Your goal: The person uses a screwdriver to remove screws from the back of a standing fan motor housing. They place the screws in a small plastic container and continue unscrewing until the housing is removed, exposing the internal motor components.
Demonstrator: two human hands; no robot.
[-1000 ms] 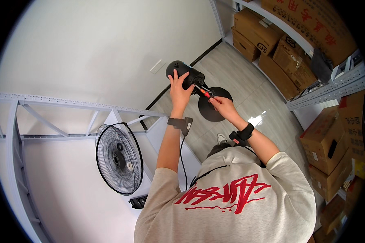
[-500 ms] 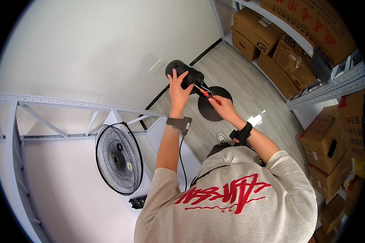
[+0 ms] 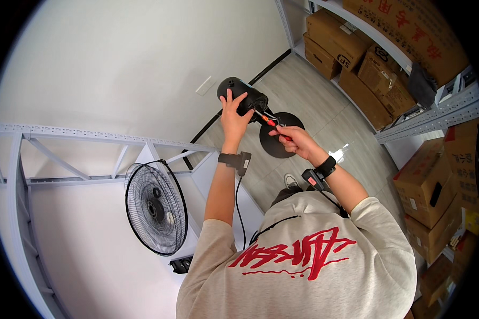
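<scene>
At upper centre of the frame, my left hand [image 3: 233, 118] clasps the black fan motor [image 3: 243, 98] while my right hand [image 3: 294, 139], fingers closed round a red-handled screwdriver [image 3: 271, 122], works at it; a slip could gouge my steadying hand.

Head-worn fisheye, looking steeply down, hands close, rim perhaps distorted

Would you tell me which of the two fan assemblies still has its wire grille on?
The fan on the white table; the black motor housing under the left hand shows no grille.
</scene>
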